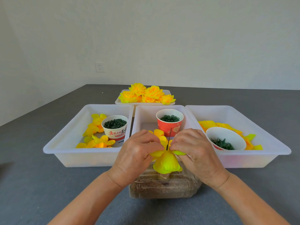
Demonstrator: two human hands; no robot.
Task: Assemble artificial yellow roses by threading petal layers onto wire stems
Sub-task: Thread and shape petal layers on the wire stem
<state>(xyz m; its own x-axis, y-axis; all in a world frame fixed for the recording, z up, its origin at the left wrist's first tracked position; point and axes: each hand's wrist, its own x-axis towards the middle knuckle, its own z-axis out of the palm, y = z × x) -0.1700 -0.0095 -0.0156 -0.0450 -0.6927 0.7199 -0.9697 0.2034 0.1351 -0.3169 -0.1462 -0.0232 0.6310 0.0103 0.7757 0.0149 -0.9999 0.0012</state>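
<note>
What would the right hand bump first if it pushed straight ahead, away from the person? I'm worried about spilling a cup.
Probably the red cup of green rings in the middle tray, which stands just beyond the right hand. Depth is unclear from this view.

Both forearms come up from the bottom edge and angle inward, so the hands meet in the middle with knuckles up. The left hand (pixel 138 149) has fingers curled in a pinch, and the right hand (pixel 194 148) mirrors it, fingertips nearly touching the left's.
</note>
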